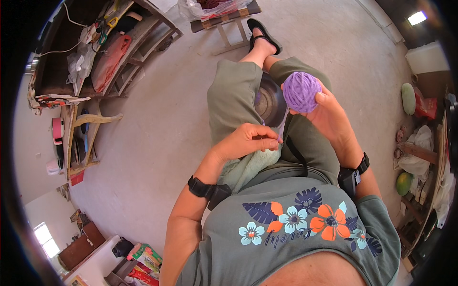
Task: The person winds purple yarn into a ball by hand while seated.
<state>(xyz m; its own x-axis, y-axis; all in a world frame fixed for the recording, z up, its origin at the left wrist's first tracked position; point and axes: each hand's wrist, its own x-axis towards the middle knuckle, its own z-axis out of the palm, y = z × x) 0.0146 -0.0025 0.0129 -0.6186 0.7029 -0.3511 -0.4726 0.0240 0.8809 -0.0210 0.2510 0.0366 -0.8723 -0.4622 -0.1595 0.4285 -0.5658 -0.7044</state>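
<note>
The right hand (329, 117) cups the purple yarn ball (301, 91) above the lap, and its strand (283, 125) runs down-left to the left hand (245, 142), whose fingertips pinch it just over the metal bowl (271, 101).

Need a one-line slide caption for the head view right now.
Seated person's right hand holds a purple yarn ball while the left hand pinches its strand above a dark bowl.

The person wears a grey-green T-shirt (296, 238) printed with blue, orange and pale flowers, matching loose trousers (234, 95), black wrist straps (207, 189) on both arms and a black sandal (265, 34).
</note>
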